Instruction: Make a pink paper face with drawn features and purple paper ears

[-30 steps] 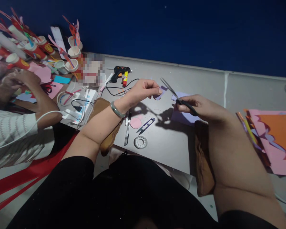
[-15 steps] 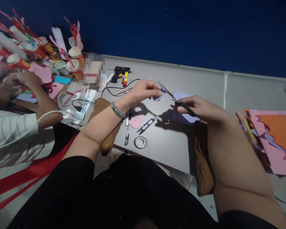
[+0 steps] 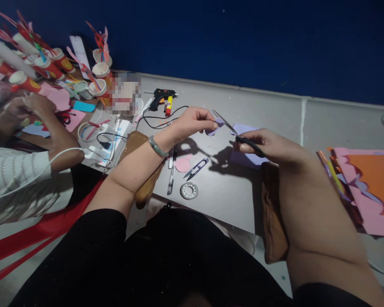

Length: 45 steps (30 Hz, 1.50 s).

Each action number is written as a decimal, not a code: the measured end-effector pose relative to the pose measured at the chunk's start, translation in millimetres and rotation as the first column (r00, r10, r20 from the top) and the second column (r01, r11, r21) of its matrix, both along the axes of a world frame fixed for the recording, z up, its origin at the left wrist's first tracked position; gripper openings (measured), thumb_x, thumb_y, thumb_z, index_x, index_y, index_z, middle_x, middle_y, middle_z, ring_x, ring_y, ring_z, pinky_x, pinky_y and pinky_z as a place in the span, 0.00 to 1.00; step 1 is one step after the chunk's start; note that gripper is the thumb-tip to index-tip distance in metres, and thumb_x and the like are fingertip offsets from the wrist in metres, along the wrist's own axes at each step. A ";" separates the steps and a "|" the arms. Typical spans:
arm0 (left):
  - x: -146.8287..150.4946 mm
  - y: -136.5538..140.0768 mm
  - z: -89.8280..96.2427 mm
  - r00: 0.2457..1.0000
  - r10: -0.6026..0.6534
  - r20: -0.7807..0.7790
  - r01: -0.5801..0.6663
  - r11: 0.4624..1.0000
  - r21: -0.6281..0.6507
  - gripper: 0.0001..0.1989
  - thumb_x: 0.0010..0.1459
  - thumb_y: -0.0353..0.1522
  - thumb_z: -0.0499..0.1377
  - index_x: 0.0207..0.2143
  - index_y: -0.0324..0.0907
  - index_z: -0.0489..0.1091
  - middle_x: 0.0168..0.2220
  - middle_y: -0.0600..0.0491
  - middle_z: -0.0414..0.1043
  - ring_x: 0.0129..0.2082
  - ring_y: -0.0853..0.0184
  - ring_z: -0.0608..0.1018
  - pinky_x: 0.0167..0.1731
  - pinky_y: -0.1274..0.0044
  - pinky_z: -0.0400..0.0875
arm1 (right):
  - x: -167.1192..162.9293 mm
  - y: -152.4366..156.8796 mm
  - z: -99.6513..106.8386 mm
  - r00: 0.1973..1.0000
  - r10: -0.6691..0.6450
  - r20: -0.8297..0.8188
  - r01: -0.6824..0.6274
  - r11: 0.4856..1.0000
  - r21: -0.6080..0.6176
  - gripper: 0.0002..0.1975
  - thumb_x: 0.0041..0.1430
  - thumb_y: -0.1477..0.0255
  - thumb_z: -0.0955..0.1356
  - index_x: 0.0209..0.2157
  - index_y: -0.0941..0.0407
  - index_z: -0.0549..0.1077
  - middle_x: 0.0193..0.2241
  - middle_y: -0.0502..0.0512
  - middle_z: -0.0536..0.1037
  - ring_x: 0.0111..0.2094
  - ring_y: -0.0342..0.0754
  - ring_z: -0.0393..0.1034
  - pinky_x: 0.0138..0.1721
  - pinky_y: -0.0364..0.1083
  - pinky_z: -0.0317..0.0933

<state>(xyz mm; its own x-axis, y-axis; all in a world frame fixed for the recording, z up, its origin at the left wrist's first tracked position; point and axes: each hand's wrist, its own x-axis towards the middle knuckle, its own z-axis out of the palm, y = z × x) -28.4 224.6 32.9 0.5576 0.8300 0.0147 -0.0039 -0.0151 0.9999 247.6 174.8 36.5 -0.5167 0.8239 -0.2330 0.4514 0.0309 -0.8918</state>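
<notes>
My left hand (image 3: 196, 121) pinches a small piece of purple paper (image 3: 215, 129) above the table. Closed around the black handles of a pair of scissors (image 3: 251, 145) is my right hand (image 3: 265, 143). The metal blades point up and left, with their tips beside the purple piece; whether they touch it is hard to tell. Beneath my right hand lies a larger purple sheet (image 3: 245, 128), partly covered by the hand and its shadow. Thread snips (image 3: 196, 169), a pink paper circle (image 3: 182, 165), a pen (image 3: 170, 179) and a white tape roll (image 3: 189, 190) lie nearer me.
A black glue gun (image 3: 161, 98) and a yellow-red glue stick (image 3: 169, 106) lie behind my left hand, with a cable looping nearby. To the left, a co-worker's arm (image 3: 48, 115) rests by paper cups (image 3: 99, 87) and a power strip (image 3: 115, 136). Pink and orange sheets (image 3: 374, 183) lie right.
Almost nothing differs. The scissors and the purple piece have shifted very slightly; both hands keep their hold.
</notes>
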 end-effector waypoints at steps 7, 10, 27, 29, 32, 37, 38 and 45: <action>-0.7 1.4 -1.3 1.000 -0.020 -0.005 0.020 1.000 -0.004 0.14 0.61 0.26 0.73 0.24 0.39 0.76 0.24 0.56 0.75 0.26 0.76 0.72 0.31 0.75 0.62 | 1.1 1.4 -2.7 1.000 0.000 0.002 0.000 1.000 -0.018 0.39 0.46 0.28 0.79 0.27 0.53 0.80 0.26 0.53 0.74 0.29 0.47 0.62 0.33 0.51 0.55; -0.6 2.1 -2.3 1.000 -0.029 -0.004 0.029 1.000 -0.002 0.14 0.61 0.27 0.73 0.24 0.40 0.75 0.23 0.57 0.74 0.25 0.76 0.71 0.31 0.75 0.62 | 1.8 1.2 -2.7 1.000 -0.004 0.012 0.005 1.000 -0.026 0.40 0.45 0.27 0.78 0.26 0.52 0.80 0.26 0.53 0.73 0.29 0.48 0.61 0.34 0.51 0.55; -1.4 4.2 -3.2 0.999 0.045 0.003 -0.044 0.998 -0.036 0.12 0.59 0.26 0.72 0.24 0.40 0.75 0.23 0.57 0.76 0.26 0.77 0.74 0.31 0.78 0.64 | -21.7 -2.9 6.2 0.912 -0.396 -0.102 0.393 0.918 -0.055 0.35 0.44 0.38 0.84 0.21 0.53 0.72 0.23 0.50 0.72 0.30 0.46 0.63 0.37 0.51 0.59; -1.5 6.4 -5.4 0.998 0.068 0.005 -0.067 0.997 -0.039 0.12 0.59 0.27 0.72 0.25 0.40 0.75 0.24 0.57 0.77 0.26 0.77 0.75 0.31 0.78 0.64 | -18.9 10.6 12.2 0.776 -0.559 -0.291 0.566 0.822 -0.069 0.37 0.57 0.36 0.77 0.19 0.51 0.64 0.20 0.50 0.70 0.32 0.46 0.67 0.41 0.54 0.63; 0.6 7.0 -7.6 0.994 0.107 0.006 -0.107 0.993 -0.052 0.14 0.60 0.29 0.74 0.25 0.41 0.74 0.24 0.56 0.78 0.26 0.76 0.76 0.30 0.78 0.64 | -4.8 37.6 24.9 0.645 -0.635 -0.424 0.633 0.756 -0.168 0.39 0.75 0.42 0.62 0.16 0.51 0.52 0.14 0.51 0.62 0.28 0.41 0.67 0.39 0.59 0.60; 10.3 -6.7 -3.7 0.986 0.155 0.054 -0.150 0.985 -0.085 0.14 0.60 0.30 0.75 0.26 0.41 0.75 0.24 0.57 0.79 0.27 0.77 0.76 0.32 0.79 0.66 | -25.6 32.3 16.3 0.650 -0.627 -0.429 0.684 0.729 -0.030 0.26 0.71 0.53 0.72 0.23 0.51 0.64 0.26 0.54 0.79 0.34 0.46 0.75 0.42 0.57 0.65; 12.4 -10.5 -2.4 0.985 0.155 0.069 -0.149 0.985 -0.089 0.15 0.59 0.32 0.76 0.25 0.41 0.75 0.24 0.57 0.78 0.27 0.77 0.76 0.32 0.79 0.66 | -39.2 22.8 8.0 0.653 -0.629 -0.422 0.696 0.718 0.007 0.25 0.64 0.50 0.76 0.24 0.51 0.68 0.29 0.55 0.81 0.37 0.49 0.76 0.44 0.56 0.68; 20.7 -20.0 -3.8 0.983 0.151 0.105 -0.145 0.988 -0.062 0.23 0.52 0.44 0.83 0.25 0.42 0.75 0.25 0.57 0.78 0.29 0.74 0.76 0.34 0.77 0.67 | -95.2 -12.3 -43.1 0.619 -0.612 -0.492 0.740 0.664 0.106 0.31 0.52 0.37 0.78 0.25 0.49 0.72 0.29 0.54 0.77 0.41 0.56 0.76 0.48 0.58 0.72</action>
